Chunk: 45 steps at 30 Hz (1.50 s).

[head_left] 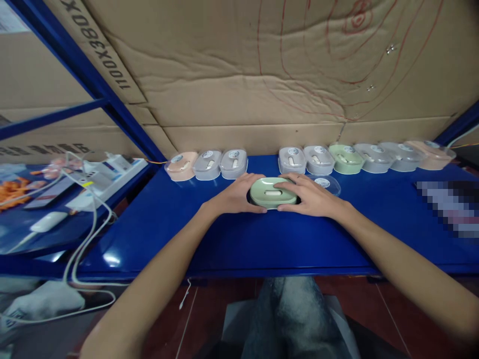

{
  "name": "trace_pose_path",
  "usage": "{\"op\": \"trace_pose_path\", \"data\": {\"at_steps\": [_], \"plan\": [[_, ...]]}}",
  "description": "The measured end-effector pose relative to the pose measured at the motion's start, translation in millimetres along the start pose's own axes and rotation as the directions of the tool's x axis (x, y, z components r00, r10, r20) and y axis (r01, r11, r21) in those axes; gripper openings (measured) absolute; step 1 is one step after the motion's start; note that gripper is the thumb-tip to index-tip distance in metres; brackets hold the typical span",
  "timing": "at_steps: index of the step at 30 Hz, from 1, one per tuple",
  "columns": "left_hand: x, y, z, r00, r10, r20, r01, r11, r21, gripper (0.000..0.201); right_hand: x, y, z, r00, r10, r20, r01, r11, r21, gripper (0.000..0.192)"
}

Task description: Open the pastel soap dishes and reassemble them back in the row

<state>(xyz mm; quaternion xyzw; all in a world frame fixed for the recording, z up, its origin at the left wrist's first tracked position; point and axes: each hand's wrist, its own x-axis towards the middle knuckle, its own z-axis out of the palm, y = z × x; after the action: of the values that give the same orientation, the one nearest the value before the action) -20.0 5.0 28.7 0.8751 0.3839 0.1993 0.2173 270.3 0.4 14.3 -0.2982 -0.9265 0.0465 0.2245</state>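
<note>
Green case [272, 192] on blue table [232, 239], cardboard wall behind.
Left hand [235, 197] and right hand [310, 197] fingers clasp its ends; boxed cases [320, 158] line the back.

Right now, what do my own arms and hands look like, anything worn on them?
Both arms are bare from the bottom edge of the picture to the fingertips: no sleeves, gloves, watch or bracelet show. The left hand and right hand carry no rings that can be made out. No cables or markings are on them.
</note>
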Motion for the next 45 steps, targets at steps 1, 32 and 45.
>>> {"op": "trace_pose_path", "data": {"at_steps": [1, 32, 45], "plan": [[-0.1, -0.2, 0.0, 1.000, 0.001, 0.000, -0.001, 1.000, 0.005, 0.090, 0.0, 0.0, -2.3, 1.000, 0.000, -0.007, 0.000, 1.000, -0.007, 0.068], [-1.4, -9.2, -3.3, 0.999, -0.036, 0.006, 0.035, 0.998, 0.052, 0.103, -21.3, 41.7, -57.2, 0.926, 0.318, 0.204, -0.323, 0.946, -0.010, 0.066], [-0.6, 0.2, -0.3, 1.000, -0.009, 0.002, 0.009, 1.000, 0.025, 0.085, -11.4, 22.9, -60.7, 0.957, 0.251, -0.145, -0.243, 0.967, 0.072, 0.057]]}}
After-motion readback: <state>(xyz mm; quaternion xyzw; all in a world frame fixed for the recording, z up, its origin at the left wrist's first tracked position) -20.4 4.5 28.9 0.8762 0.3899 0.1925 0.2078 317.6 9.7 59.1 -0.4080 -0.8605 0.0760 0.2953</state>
